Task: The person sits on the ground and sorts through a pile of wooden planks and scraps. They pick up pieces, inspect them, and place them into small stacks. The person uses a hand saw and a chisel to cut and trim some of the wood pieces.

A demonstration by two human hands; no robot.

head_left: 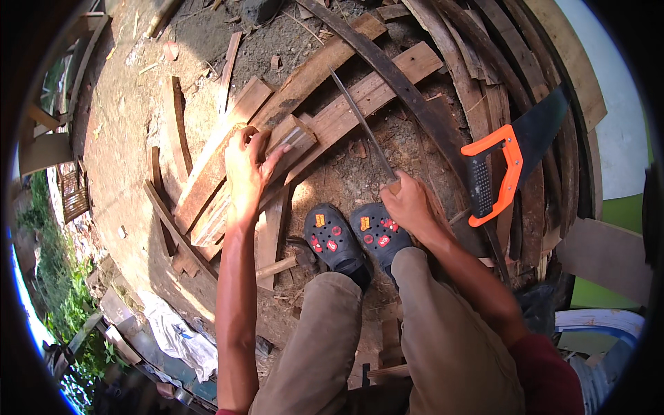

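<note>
My left hand (247,166) is closed over a short wooden beam (216,220), its fingers curled and its thumb stretched along the right-hand end. This beam has pale stripes on its upper face and lies slanted over other planks. A second wooden piece (200,190) lies against its left side, partly under my fingers. In my right hand (413,207) is the wooden handle of a long, narrow-bladed knife, mostly covered by my fingers. The knife's blade (365,126) points away and to the left, above a long plank (373,90) and apart from the beam.
A handsaw (512,155) with an orange and black handle rests on stacked boards (477,76) at right. My feet in dark clogs (337,238) stand close to the planks. Loose wood strips (176,128) and a white cloth (178,335) lie at left.
</note>
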